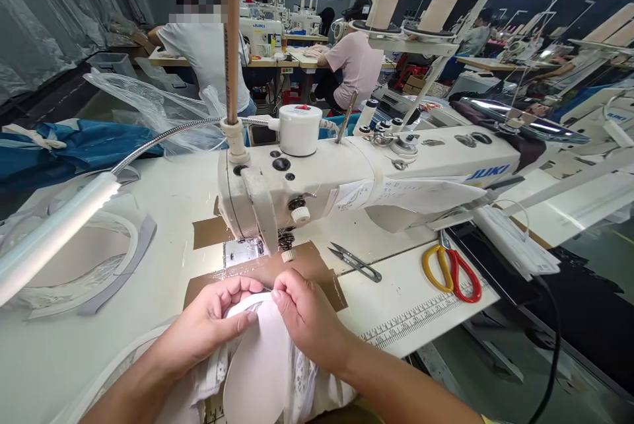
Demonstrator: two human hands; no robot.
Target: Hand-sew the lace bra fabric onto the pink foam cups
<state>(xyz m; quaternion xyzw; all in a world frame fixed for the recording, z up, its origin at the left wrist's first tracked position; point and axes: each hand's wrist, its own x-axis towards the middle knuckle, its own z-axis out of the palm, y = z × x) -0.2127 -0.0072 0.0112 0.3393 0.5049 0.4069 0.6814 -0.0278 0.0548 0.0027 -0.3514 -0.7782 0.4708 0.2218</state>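
Pale lace-trimmed garment (257,361) lies on the near side of the sewing machine (317,176), at the counter (168,196). Left grip (215,315) and right grip (310,318) both pinch its banded far edge. Looks light, soft, floppy; lace probably delicate, so the firmer band seems the best hold.

Pale pink fabric (257,364), white patterned lace (300,374), scissors (450,256) with 1 yellow handle (426,264) and 1 red.
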